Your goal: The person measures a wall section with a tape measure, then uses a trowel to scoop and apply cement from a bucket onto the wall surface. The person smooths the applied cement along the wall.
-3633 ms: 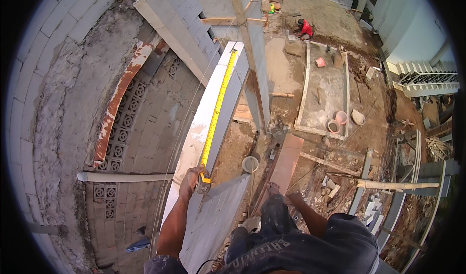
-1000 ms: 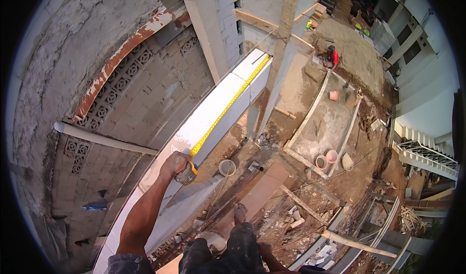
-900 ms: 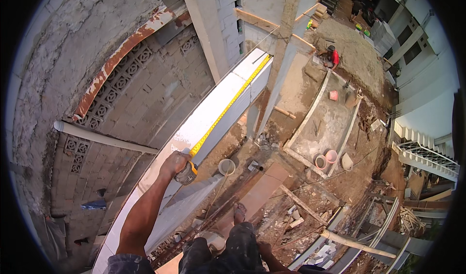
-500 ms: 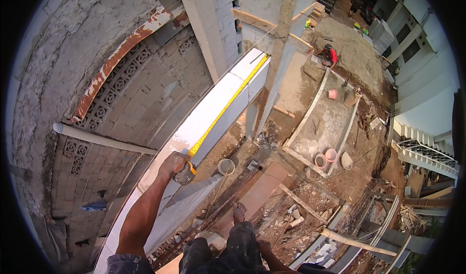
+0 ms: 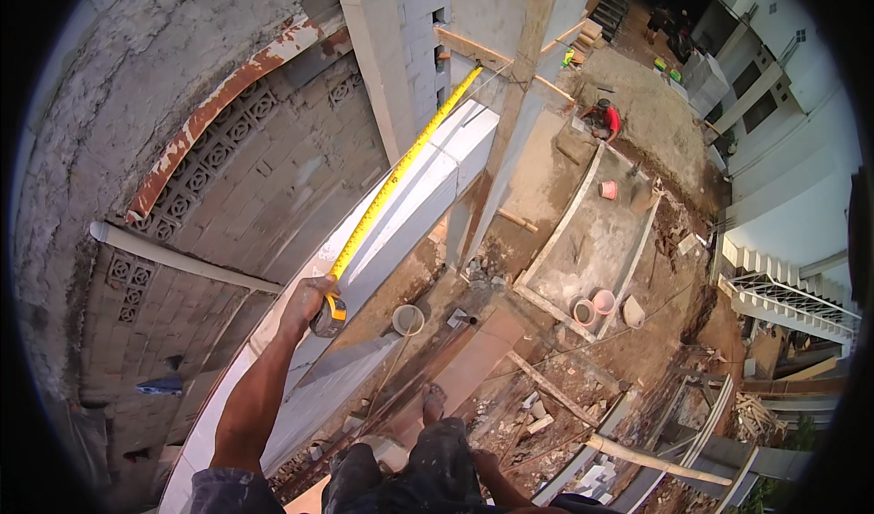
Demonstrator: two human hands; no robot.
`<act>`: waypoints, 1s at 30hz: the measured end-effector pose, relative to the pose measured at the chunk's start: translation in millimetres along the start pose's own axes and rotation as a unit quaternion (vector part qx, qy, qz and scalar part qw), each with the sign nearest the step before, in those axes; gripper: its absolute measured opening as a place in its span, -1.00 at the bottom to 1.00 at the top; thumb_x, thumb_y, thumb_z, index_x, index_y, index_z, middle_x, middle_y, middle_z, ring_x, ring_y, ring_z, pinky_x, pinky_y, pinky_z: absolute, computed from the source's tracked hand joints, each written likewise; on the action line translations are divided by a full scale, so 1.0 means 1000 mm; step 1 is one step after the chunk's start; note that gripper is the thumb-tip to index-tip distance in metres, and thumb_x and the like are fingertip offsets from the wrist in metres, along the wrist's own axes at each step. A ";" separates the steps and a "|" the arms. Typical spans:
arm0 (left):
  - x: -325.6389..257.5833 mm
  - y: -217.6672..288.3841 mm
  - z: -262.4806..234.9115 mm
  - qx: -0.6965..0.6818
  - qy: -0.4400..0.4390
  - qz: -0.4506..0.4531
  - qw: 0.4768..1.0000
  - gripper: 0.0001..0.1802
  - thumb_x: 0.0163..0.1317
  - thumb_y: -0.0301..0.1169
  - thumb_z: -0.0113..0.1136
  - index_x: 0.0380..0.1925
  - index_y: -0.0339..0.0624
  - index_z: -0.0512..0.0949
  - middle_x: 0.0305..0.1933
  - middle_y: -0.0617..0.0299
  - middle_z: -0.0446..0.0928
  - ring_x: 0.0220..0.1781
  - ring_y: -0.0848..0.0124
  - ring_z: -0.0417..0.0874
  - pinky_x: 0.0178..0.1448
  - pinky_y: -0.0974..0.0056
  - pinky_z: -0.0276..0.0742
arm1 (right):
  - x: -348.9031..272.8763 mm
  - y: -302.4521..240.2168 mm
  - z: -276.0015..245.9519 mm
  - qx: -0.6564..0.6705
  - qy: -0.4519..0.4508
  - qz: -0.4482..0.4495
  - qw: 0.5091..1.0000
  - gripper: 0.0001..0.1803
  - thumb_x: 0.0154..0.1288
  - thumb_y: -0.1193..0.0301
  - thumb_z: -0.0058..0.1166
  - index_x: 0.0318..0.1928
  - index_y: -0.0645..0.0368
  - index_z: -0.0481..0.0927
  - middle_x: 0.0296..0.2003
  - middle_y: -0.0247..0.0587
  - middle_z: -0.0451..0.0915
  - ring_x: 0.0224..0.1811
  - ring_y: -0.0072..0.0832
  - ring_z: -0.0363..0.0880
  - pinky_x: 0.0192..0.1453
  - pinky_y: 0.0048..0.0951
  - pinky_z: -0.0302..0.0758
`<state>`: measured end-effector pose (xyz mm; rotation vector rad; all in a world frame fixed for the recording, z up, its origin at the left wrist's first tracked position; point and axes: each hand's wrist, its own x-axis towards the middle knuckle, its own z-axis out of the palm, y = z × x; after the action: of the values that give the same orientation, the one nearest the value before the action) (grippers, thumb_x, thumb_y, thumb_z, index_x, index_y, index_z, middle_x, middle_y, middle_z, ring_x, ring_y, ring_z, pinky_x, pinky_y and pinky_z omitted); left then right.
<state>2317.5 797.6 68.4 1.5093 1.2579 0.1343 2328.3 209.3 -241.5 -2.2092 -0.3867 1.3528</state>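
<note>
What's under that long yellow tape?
Beneath the tape is the white wall; its top shows beside the tape. Whatever lies directly behind the tape is covered, as is the bit of wall behind the left hand.

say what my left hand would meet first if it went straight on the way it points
Beyond the retractable tape measure it holds, your left hand would probably meet the top of the white block wall first; depth is unclear, so it might pass above.
</note>
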 end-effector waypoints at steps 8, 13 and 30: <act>-0.036 -0.014 0.013 -0.048 -0.057 -0.042 0.996 -0.58 0.28 -0.10 0.02 -0.49 -0.25 0.59 -0.59 0.24 0.50 -0.59 0.47 0.48 -0.41 0.34 0.41 | -0.004 -0.011 -0.014 0.009 -0.012 -0.019 1.000 -0.91 0.13 0.41 0.03 -0.34 0.04 0.57 -0.39 -0.19 0.61 -0.28 -0.24 0.64 -0.27 -0.18 0.55; -0.099 -0.052 0.025 -0.168 -0.060 -0.106 0.978 -0.62 0.29 -0.14 0.04 -0.48 -0.23 0.59 -0.60 0.24 0.50 -0.65 0.45 0.47 -0.50 0.35 0.40 | -0.010 -0.057 -0.042 -0.326 -0.015 -0.212 0.921 -0.92 0.11 0.42 0.06 -0.35 0.08 0.56 -0.37 -0.19 0.61 -0.26 -0.24 0.63 -0.27 -0.21 0.54; -0.324 -0.210 0.017 0.140 -0.214 0.149 0.955 -0.73 0.11 -0.38 0.00 -0.24 -0.20 0.59 -0.09 0.02 0.60 0.02 0.12 0.58 0.10 0.20 0.45 | 0.026 -0.272 -0.099 0.487 -0.113 0.072 0.863 0.04 0.18 -0.39 -0.27 0.35 0.26 0.10 0.20 0.18 0.30 0.12 -0.01 0.36 0.16 0.00 0.33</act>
<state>2060.9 508.4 68.5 1.8474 0.7178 -0.1772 2434.5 419.4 -70.9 -1.2487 0.3518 1.4359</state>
